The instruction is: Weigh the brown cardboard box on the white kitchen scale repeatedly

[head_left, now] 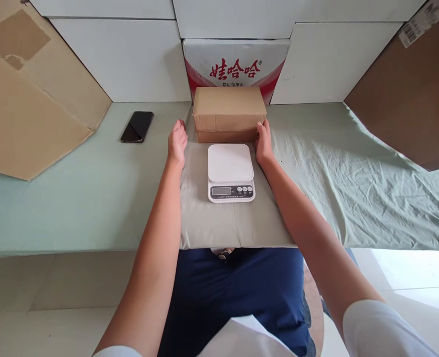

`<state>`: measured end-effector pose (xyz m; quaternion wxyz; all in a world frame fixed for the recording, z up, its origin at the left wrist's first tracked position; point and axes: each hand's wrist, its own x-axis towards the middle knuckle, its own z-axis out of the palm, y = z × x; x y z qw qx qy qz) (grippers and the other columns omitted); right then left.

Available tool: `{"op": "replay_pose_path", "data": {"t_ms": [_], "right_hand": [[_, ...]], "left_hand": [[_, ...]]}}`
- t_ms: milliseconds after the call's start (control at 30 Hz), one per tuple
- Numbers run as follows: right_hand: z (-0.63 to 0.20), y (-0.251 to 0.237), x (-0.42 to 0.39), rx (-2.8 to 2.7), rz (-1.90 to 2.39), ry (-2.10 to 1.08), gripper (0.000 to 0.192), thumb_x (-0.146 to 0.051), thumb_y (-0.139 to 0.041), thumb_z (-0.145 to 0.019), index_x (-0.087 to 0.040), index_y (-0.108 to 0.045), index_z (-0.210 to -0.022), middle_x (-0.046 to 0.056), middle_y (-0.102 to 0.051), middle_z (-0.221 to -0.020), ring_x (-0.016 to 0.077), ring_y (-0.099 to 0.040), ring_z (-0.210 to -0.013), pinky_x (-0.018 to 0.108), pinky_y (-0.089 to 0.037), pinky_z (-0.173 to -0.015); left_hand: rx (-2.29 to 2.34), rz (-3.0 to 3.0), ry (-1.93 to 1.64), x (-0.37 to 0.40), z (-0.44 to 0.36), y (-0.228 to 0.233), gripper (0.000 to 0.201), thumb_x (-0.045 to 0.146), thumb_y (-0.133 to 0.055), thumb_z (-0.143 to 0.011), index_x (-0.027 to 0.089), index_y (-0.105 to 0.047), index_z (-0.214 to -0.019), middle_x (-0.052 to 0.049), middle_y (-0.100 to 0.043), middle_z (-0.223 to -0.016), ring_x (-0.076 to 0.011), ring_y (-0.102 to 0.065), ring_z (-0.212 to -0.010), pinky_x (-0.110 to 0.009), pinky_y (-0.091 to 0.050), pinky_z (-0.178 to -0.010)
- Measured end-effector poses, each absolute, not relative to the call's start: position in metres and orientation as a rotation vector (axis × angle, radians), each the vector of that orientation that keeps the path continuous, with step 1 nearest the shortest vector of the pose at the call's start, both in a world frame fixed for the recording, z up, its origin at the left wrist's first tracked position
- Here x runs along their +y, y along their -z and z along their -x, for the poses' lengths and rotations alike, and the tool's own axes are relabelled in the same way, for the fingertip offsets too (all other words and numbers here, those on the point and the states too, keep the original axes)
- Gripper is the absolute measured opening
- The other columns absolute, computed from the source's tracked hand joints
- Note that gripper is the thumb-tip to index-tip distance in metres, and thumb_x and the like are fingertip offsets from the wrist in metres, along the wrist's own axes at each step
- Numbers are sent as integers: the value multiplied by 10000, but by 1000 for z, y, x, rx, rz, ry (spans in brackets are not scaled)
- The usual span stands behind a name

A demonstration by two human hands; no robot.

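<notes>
A brown cardboard box (228, 106) stands at the back of the cloth-covered table, its lid slightly above a lower part. My right hand (264, 141) touches the box's right front corner, with the thumb at the front and the fingers along the side. To the left of the box, apart from it, my left hand (177, 143) is held upright on edge, fingers loosely bent and holding nothing. Between my forearms, in front of the box, lies a white digital kitchen scale (230, 171) with a dark display strip and several buttons. Its plate bears nothing.
A black smartphone (137, 127) lies left of my left hand. Behind the brown box stands a white and red carton (237, 49) with Chinese lettering. Large cardboard panels (36, 114) flank the left side, and another brown panel (416, 94) the right. The green cloth (93, 208) is wrinkled at right.
</notes>
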<state>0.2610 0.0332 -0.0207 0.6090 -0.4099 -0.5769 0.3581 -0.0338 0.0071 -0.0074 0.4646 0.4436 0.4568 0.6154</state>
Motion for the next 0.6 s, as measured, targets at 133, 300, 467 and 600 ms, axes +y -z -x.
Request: {"op": "replay_pose_path", "data": {"t_ms": [133,300,467,600], "right_hand": [[-256,10,25,-1303,972,-860,659,-803,-428,-874,-350,-550,-1337,-33,-622,-1450,233,-495,-1431,499,-417,-1239],[-256,6,22,-1243,998,-896,656,-790,-439,-887,-330,-546,-1344,-35,-615,-1464,210,-463,-1450,496,-376,-1270],[-252,0,14,-1282,994,-871,592,-736,-458,-905,-338,-562,-1330,-20,-604,-1474,251,-497,-1441,519,-384,-1274],[-251,-3,10,-1305,1010,-853,588,-727,-430,-921,-344,-547,-1353,-13,-599,-1476,261,-503,-1430,514,-402,-1262]], "left_hand": [[1126,-1081,-1470,7,22,9,630,553,-523,-902,303,-548,-1479,-17,-419,-1669,-212,-338,-1574,-388,-263,-1288],[1114,-1122,-1459,7,11,11,639,561,-573,-853,302,-603,-1437,-30,-508,-1612,-242,-390,-1551,-414,-259,-1285],[1095,-1178,-1435,5,11,10,635,626,-577,-849,334,-619,-1411,-18,-559,-1570,-258,-407,-1540,-438,-254,-1286],[1091,-1190,-1437,2,12,8,675,664,-569,-847,314,-607,-1423,-45,-545,-1581,-272,-410,-1538,-441,-259,-1283]]}}
